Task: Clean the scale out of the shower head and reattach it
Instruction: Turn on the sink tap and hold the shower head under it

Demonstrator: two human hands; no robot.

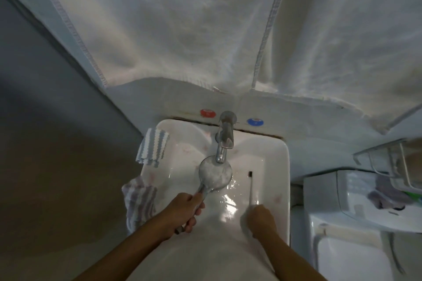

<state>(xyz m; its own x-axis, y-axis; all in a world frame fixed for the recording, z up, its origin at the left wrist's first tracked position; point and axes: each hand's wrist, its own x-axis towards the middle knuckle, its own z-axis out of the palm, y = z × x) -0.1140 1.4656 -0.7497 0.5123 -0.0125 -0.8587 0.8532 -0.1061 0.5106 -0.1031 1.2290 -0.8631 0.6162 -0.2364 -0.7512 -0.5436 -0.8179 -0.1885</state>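
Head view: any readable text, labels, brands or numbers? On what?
No text can be read.
Red tap knob: small pale mark, too blurred to read.
Blue tap knob: the same, unreadable.
Shower head, toothbrush, striped cloth: no lettering visible.

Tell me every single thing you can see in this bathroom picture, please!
shower head: one, silver, face wet and whitish, held under the tap over the sink
toothbrush: one, white handle with dark bristles, over the right side of the sink
sink: one, white, in the middle, wet inside
tap: one, silver, at the back of the sink
knobs: two, red left of the tap, blue right of it
striped cloths: two, white and grey, one on the sink's left rim, one hanging lower
curtain: one, white, across the top
left hand: grips the shower head handle
right hand: holds the toothbrush
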